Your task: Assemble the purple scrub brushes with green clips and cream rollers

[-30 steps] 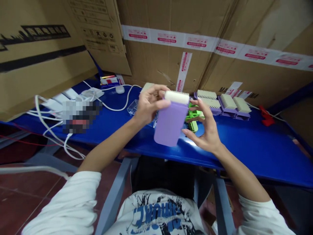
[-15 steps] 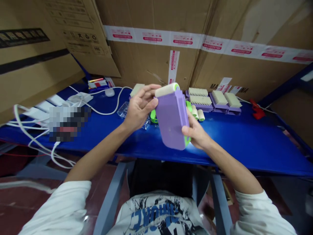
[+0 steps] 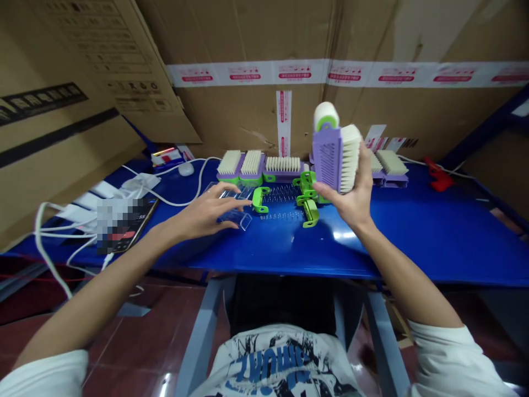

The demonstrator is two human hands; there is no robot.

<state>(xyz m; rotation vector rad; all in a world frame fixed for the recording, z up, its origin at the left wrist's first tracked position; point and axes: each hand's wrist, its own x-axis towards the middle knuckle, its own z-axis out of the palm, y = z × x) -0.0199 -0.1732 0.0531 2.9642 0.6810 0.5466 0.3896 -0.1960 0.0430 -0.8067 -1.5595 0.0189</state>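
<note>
Glossy blue table (image 3: 413, 242), cardboard boxes (image 3: 248, 33)

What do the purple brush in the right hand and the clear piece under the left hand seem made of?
Purple brush: matte moulded plastic body with slotted grid; cream bristles, probably nylon. Clear piece: transparent glossy plastic, likely; the blue table shows through.

blue table (image 3: 413, 237), cardboard wall (image 3: 256, 33), reddish floor (image 3: 136, 336)

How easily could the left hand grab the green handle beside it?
Probably quite easily. The left hand lies open on a clear plastic piece, its fingertips just short of the green handle, and nothing stands between them on the blue table.
</note>
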